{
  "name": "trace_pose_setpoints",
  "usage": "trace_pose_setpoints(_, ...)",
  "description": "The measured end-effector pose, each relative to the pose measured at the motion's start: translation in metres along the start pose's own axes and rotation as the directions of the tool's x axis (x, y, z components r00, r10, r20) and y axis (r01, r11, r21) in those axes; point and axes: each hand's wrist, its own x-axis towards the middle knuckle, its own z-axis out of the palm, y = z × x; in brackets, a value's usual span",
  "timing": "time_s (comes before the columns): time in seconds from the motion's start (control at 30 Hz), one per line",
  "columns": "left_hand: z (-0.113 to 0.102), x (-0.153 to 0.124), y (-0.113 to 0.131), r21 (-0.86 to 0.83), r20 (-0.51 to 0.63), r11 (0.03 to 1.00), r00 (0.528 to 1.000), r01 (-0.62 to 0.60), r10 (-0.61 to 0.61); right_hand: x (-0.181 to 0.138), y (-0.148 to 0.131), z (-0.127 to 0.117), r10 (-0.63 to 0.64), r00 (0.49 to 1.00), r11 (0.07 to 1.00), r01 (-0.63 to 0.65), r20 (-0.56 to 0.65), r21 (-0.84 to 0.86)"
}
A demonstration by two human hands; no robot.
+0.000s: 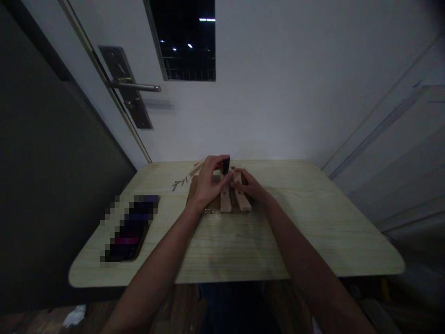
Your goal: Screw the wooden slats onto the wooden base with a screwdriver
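Pale tabletop (306, 232), dim light.
Black piece (226, 165) pinched by my left hand (208, 183); wooden strip (243, 202) gripped at its far half by my right hand (255, 188).

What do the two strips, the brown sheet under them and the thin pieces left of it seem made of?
Strips: likely wood, unpainted and matte, from their pale tan colour. Brown sheet: perhaps dull cardboard, from its flat brown face; dim light leaves it open. Thin pieces: probably metal, from their grey, screw-like shapes; finish unclear.
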Motion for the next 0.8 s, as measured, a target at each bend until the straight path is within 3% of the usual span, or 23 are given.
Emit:
trace_pose_setpoints(0.23, 0.003, 0.001, -0.006, 0.032, -0.076, 0.999, 0.997, -0.014, 0.016, 0.000, 0.000, 0.000, -0.020, 1.000, 1.000, 0.020, -0.009, -0.022)
trace_pose_setpoints(0.6, 0.002, -0.001, 0.007, -0.072, 0.008, 0.991, 0.993, 0.114, -0.114, -0.001, -0.001, 0.001, 0.023, 1.000, 0.999, -0.023, 0.008, 0.044)
trace_pose_setpoints(0.8, -0.001, 0.000, 0.009, -0.053, 0.048, 0.997, 0.997, 0.061, -0.058, -0.001, 0.000, 0.000, 0.001, 1.000, 1.000, -0.001, -0.006, 0.002)
